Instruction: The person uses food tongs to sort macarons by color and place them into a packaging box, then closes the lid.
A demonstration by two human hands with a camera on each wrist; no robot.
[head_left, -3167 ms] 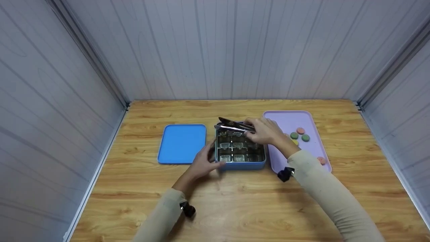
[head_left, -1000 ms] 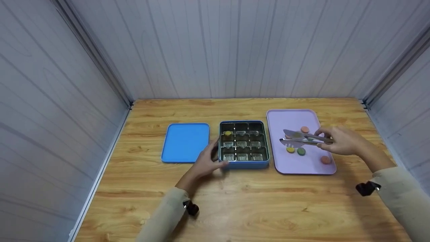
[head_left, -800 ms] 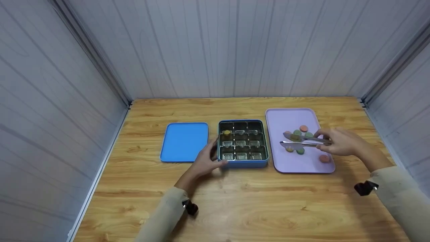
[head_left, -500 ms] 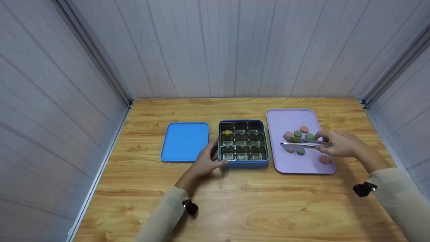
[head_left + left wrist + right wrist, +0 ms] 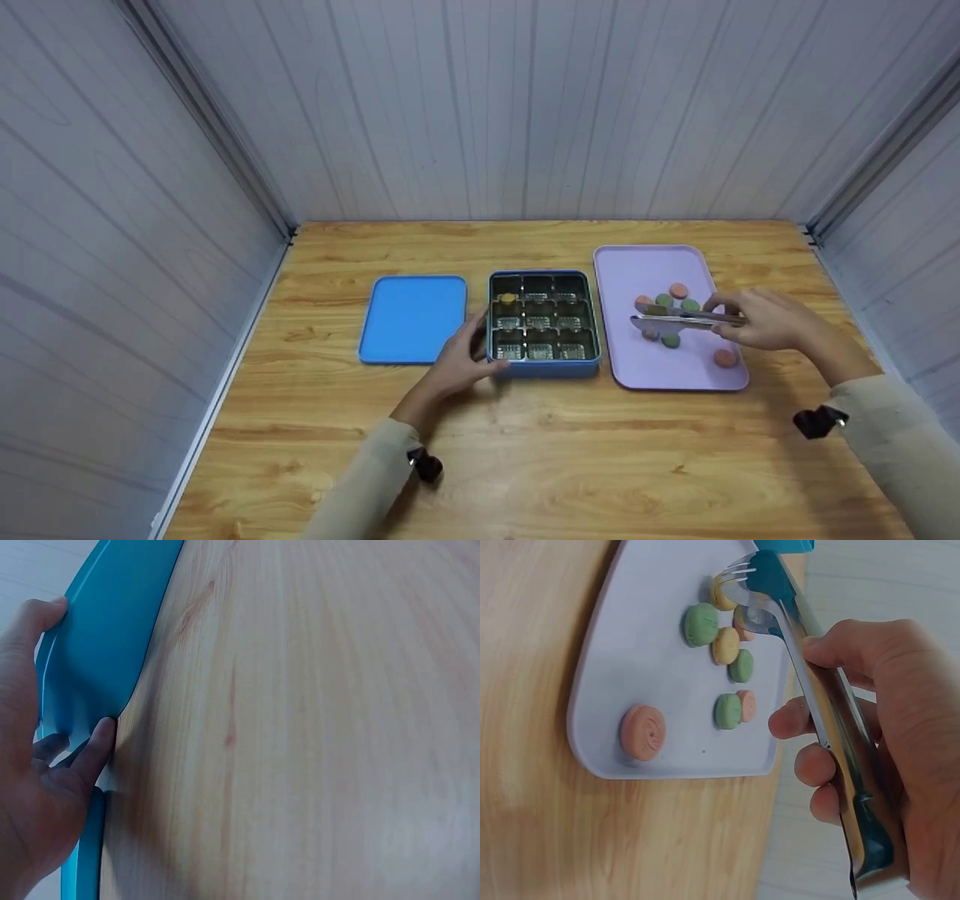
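Observation:
My right hand [image 5: 757,321] grips metal tongs [image 5: 679,321] over the lilac tray [image 5: 645,262]. The tong ends hang just above a cluster of green, yellow and pink macarons [image 5: 670,340]. In the right wrist view the tongs [image 5: 832,712] reach from my right hand [image 5: 900,727] over the macarons [image 5: 701,624]; whether they pinch one I cannot tell. My left hand [image 5: 457,364] holds the near left corner of the open blue tin [image 5: 544,369]. One yellow macaron [image 5: 508,298] lies in its far left compartment. In the left wrist view my left hand [image 5: 37,787] curls against the tin's wall [image 5: 105,667].
The tin's blue lid [image 5: 412,319] lies flat just left of the tin. One pink macaron [image 5: 724,358] sits apart near the tray's front right corner. Grey panel walls close in the wooden table [image 5: 525,450] on three sides.
The right hand carried the tongs from the tin over to the tray, and a yellow macaron now lies in the tin. In the last half second the tong ends dropped lower and drew together.

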